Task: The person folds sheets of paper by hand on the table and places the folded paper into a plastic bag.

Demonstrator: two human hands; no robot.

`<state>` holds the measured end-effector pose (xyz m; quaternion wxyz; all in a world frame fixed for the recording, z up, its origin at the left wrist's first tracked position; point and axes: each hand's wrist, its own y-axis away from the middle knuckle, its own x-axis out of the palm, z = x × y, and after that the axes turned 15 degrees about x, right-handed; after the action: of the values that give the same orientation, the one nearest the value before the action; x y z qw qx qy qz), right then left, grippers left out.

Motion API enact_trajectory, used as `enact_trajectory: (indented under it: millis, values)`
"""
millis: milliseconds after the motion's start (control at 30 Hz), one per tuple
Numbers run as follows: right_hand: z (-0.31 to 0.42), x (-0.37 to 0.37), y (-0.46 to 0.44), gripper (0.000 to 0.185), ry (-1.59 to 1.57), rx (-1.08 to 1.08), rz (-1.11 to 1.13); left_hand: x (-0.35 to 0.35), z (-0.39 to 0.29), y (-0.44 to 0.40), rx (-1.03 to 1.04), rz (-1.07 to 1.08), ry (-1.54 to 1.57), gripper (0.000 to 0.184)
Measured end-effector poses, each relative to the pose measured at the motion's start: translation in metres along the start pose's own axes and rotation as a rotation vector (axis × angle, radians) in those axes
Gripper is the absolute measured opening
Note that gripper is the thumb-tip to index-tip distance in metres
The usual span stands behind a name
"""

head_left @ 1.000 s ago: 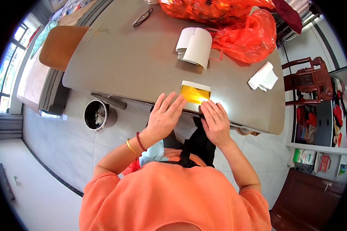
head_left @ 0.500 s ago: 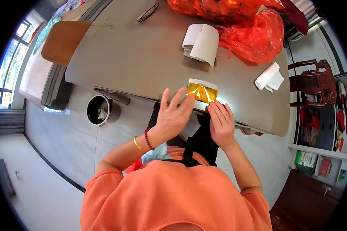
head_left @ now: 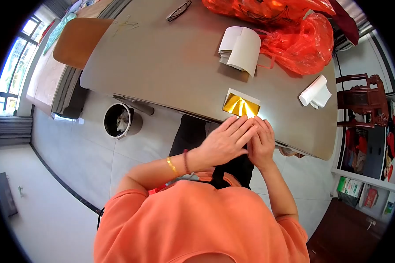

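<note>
A white-bordered sheet of shiny gold foil paper (head_left: 241,104) lies near the front edge of the table, with bright glare streaks across it. My left hand (head_left: 226,139) reaches over to the sheet's near edge, fingers stretched out and fingertips at the foil. Beside it, my right hand (head_left: 261,144) has its fingers extended at the near right corner, partly overlapped by the left hand. The sheet's near edge is hidden behind the fingers, so I cannot tell whether it is folded there.
On the grey table (head_left: 162,65) are a curled stack of white paper (head_left: 241,50), red plastic bags (head_left: 305,46), a white roll (head_left: 314,91) and glasses (head_left: 179,11). A bin (head_left: 117,120) stands on the floor, left. A brown chair back (head_left: 81,41) is at the far left.
My left hand has moved right, from the sheet's left side to its near edge against my right hand. The foil looks flatter. The whole view has shifted slightly.
</note>
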<state>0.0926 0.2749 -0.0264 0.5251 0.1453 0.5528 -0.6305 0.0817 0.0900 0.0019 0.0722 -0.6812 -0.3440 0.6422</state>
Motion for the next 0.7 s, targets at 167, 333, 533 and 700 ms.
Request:
enact_trajectory:
  millis: [167, 333, 533, 700]
  values:
    - [-0.002, -0.008, 0.000, 0.042, 0.009, -0.024, 0.039, 0.002, 0.006, 0.007, -0.077, 0.085, -0.058, 0.084]
    - [-0.003, -0.008, -0.002, 0.042, 0.016, -0.027, 0.043, -0.015, 0.021, 0.028, -0.114, 0.118, -0.242, 0.080]
    - [0.007, -0.007, -0.006, 0.040, 0.001, -0.025, 0.002, -0.021, 0.021, 0.042, -0.208, 0.096, -0.363, 0.073]
    - [0.009, -0.009, -0.009, 0.031, 0.086, -0.031, -0.124, -0.030, 0.023, 0.048, -0.240, 0.116, -0.365, 0.066]
